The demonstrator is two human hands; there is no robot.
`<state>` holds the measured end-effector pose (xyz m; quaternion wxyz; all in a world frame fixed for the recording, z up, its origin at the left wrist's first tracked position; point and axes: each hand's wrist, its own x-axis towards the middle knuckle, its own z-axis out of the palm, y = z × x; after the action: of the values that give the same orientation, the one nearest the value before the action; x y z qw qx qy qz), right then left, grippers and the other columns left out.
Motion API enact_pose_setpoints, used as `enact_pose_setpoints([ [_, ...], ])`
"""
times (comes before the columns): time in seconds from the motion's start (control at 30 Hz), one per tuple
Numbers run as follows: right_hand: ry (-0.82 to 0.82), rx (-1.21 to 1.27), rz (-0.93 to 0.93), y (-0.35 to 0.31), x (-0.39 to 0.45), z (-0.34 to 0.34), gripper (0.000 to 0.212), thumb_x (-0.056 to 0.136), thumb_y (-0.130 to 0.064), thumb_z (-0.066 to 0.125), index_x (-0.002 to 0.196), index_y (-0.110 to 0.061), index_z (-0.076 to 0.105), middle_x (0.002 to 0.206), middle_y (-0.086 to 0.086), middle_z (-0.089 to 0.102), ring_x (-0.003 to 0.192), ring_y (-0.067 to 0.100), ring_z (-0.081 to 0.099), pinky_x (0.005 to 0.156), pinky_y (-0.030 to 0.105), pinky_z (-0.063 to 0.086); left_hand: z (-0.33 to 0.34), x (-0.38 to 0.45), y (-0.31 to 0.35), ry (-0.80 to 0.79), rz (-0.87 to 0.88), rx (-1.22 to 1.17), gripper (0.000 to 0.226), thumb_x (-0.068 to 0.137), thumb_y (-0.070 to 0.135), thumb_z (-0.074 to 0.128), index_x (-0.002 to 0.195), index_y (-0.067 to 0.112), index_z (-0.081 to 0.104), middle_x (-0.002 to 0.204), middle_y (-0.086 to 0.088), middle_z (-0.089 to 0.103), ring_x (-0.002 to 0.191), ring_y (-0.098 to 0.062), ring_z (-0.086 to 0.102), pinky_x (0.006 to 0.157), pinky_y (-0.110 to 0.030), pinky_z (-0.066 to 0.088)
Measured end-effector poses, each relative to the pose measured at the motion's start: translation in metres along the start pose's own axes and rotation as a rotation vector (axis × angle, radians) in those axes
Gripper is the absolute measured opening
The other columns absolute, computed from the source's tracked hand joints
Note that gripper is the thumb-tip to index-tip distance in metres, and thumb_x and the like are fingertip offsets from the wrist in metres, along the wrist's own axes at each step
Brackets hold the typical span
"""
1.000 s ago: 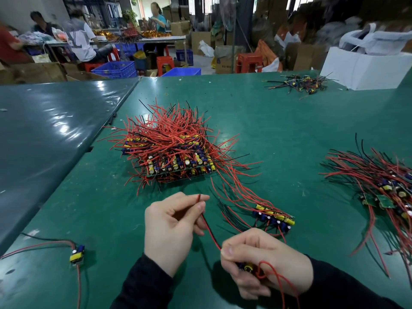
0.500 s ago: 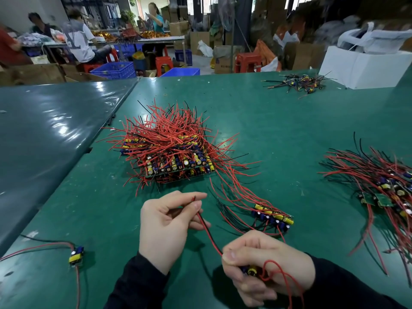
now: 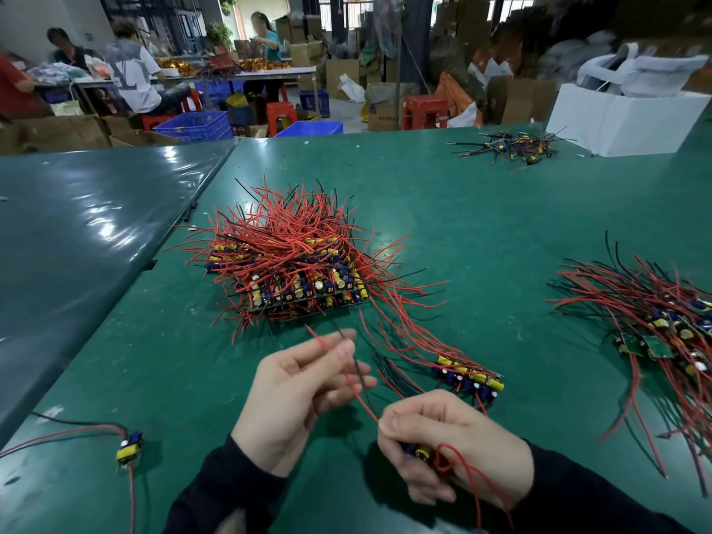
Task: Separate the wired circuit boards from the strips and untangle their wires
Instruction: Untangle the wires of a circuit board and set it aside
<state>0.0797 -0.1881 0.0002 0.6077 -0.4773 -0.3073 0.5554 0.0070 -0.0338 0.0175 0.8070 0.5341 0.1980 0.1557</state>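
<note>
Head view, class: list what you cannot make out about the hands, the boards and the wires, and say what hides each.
- Small board in the right hand: mostly covered by curled fingers.
- Loose board at left: its wires are cut off by the frame edge.
- Right pile: runs past the right edge.
- Centre pile: tangled red wires cover the strips, so no count.
- Left hand: wire ends blurred.

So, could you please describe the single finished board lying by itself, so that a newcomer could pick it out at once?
Start at the big heap of red wires in the middle of the green table, then look to the near left corner. There lies the lone board, with a yellow part and a blue one. Unlike the heaps, it lies alone, its red and black wires trailing left.
</note>
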Motion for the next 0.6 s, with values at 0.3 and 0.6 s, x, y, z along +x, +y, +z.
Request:
enact_pose_setpoints([
  [0.3, 0.007, 0.137, -0.018, -0.0033, 0.0004, -0.0046, 0.028, 0.088, -0.028, 0.055, 0.064, -0.013, 0.055, 0.043, -0.004, 0.038, 0.030, 0.006, 0.031, 0.044, 0.019, 0.036, -0.0089, 0.0009, 0.0025, -0.224, -0.143, -0.164, 0.041, 0.048, 0.011, 0.085, 0.088, 0.006, 0.077, 0.077, -0.012, 0.072, 0.071, -0.021, 0.072, 0.057, -0.020, 0.055],
  [0.6, 0.150, -0.013, -0.041, -0.0053, -0.0005, 0.0002, 0.029, 0.085, -0.025, 0.051, 0.058, -0.014, 0.055, 0.040, -0.001, 0.035, 0.030, 0.008, 0.026, 0.041, 0.021, 0.025, -0.0023, 0.0013, -0.0064, -0.085, 0.064, 0.086, 0.011, 0.065, 0.011, 0.068, 0.063, 0.002, 0.074, 0.072, -0.007, 0.071, 0.057, -0.013, 0.064, 0.049, -0.021, 0.052],
])
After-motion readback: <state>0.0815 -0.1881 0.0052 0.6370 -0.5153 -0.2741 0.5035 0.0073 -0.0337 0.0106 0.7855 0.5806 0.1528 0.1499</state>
